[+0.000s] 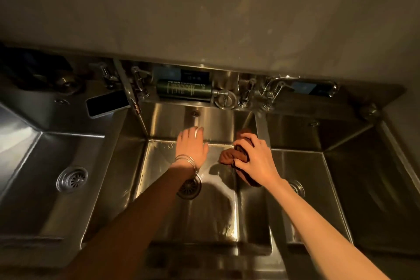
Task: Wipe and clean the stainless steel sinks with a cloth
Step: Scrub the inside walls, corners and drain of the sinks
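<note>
Three stainless steel sinks sit side by side: the left sink (pixel 34 188), the middle sink (pixel 159 218) and the right sink (pixel 318 179). Both my arms reach into the middle one. My right hand (pixel 254 154) is shut on a crumpled brown cloth (pixel 231 155), pressed against the far right corner of that basin. My left hand (pixel 192 144), with thin bangles at the wrist, lies flat with fingers spread on the basin's back wall, holding nothing. The middle drain (pixel 189 187) shows partly under my left forearm.
Faucets and valve handles (pixel 261 93) line the back ledge. A dark green bottle (pixel 184 91) lies on its side there, and a phone (pixel 106 104) rests on the ledge at the left. The left sink's drain (pixel 72 179) is uncovered. A wall rises behind.
</note>
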A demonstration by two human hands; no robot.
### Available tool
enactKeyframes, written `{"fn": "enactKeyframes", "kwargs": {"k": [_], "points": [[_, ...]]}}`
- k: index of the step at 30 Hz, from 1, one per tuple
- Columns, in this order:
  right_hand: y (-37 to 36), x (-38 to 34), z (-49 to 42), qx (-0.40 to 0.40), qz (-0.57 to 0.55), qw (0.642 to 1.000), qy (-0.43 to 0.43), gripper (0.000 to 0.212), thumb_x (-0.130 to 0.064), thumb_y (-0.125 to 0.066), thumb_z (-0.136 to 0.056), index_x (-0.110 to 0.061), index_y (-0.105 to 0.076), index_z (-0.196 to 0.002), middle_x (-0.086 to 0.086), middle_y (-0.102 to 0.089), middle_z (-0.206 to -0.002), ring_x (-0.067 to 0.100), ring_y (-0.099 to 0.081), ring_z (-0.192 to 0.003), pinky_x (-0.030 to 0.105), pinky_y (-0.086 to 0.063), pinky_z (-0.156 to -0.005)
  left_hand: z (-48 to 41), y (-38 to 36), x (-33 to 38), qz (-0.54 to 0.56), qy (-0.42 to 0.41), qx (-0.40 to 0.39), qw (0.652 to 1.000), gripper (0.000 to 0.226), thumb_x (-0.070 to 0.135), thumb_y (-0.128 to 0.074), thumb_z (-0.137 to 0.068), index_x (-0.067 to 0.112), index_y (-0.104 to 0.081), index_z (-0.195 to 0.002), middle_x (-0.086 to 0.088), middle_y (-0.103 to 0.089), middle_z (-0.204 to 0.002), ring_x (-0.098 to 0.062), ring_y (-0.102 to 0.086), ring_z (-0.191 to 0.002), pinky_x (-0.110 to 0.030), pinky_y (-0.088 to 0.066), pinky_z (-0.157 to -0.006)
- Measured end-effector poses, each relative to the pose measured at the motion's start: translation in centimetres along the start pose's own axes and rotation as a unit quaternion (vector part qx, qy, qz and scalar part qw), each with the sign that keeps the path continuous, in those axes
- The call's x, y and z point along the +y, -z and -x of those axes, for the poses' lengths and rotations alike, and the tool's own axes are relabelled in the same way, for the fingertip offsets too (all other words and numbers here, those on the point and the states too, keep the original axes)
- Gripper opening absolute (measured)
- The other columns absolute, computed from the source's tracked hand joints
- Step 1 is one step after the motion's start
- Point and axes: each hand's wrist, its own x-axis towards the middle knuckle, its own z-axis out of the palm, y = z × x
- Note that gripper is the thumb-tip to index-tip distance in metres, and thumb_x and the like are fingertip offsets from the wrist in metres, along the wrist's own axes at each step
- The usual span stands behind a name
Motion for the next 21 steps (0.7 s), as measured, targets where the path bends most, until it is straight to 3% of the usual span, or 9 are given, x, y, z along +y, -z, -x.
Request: {"fn": "enactKeyframes", "kwargs": {"k": [11, 15, 21], "points": [[1.5, 1.6, -6.9, -0.046, -0.025, 0.998, 0.037, 0.044, -0.040, -0.063, -0.079, -0.034, -0.052, -0.121, -0.003, -0.036, -0.138, 0.031, -0.037, -0.118, 0.043, -0.033, -0.092, -9.1, 3.2, -1.2, -0.030, 0.028, 0.024, 0.999, 0.066, 0.020, -0.058, -0.088, 0.007, -0.025, -0.143, -0.016, -0.022, -0.151, -0.031, -0.024, -0.138, -0.038, -0.023, -0.113], [1.5, 1.3, -9.1, -0.046, -0.038, 0.998, 0.036, 0.043, -0.035, -0.065, -0.080, -0.033, -0.052, -0.121, -0.001, -0.036, -0.139, 0.033, -0.037, -0.119, 0.046, -0.031, -0.095, -12.4, 3.6, -2.3, -0.014, 0.033, 0.041, 0.999, 0.074, 0.016, -0.069, -0.080, 0.007, -0.029, -0.142, -0.015, -0.022, -0.152, -0.031, -0.024, -0.139, -0.040, -0.023, -0.114], [1.2, 0.7, -11.2, -0.020, -0.036, 0.998, 0.048, 0.046, -0.025, -0.070, -0.079, -0.026, -0.054, -0.122, 0.005, -0.038, -0.142, 0.037, -0.039, -0.123, 0.052, -0.034, -0.097, -16.5, 3.8, -4.5, -0.027, 0.008, 0.010, 1.000, 0.073, 0.011, -0.066, -0.080, 0.010, -0.028, -0.142, -0.014, -0.033, -0.145, -0.031, -0.030, -0.133, -0.043, -0.028, -0.112]]}}
